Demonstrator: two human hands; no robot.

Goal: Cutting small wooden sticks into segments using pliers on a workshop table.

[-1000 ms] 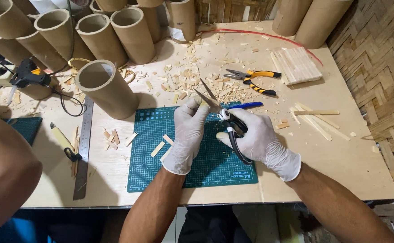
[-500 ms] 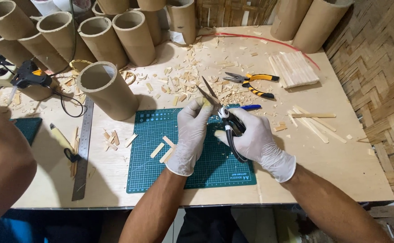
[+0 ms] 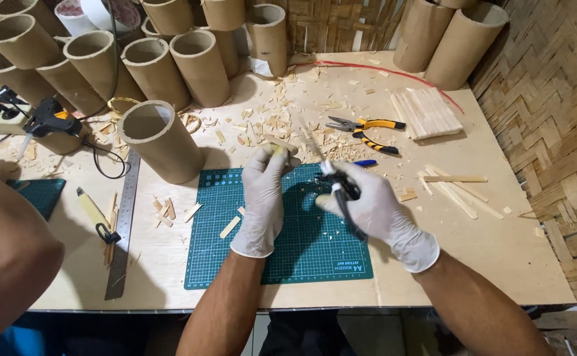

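Currently both hands are gloved and raised over the green mat point(image 3: 262, 254). Left hand point(image 3: 264, 198): fingers point(image 3: 270, 158) pinched together on a small pale strip piece point(image 3: 280, 146), held at the mat's far edge. Right hand point(image 3: 364, 204): fingers wrapped around the dark handles of a cutter point(image 3: 341, 191), whose thin blades point up and away toward the strip piece; blade tips are motion-blurred, so whether they touch the wood cannot be told.

Progress, judged from the layout: trimming looks well underway. A thick scatter of chips point(image 3: 275, 118) covers the surface beyond the fingers, and several short offcuts point(image 3: 230, 226) lie on the mat and just left of it. Uncut stock remains: a stack of slats point(image 3: 427, 112) sits well beyond the right hand, and a few long strips point(image 3: 456, 188) lie to its right. So a good share of material appears not yet cut.

Orange-handled pliers point(image 3: 367, 128) lie idle just beyond the right fingers. A steel ruler point(image 3: 123, 224) and a yellow knife point(image 3: 96, 214) rest well left of the left hand, near a cardboard tube point(image 3: 156, 142). No glued assembly is visible; a glue gun point(image 3: 51, 122) lies at far left.
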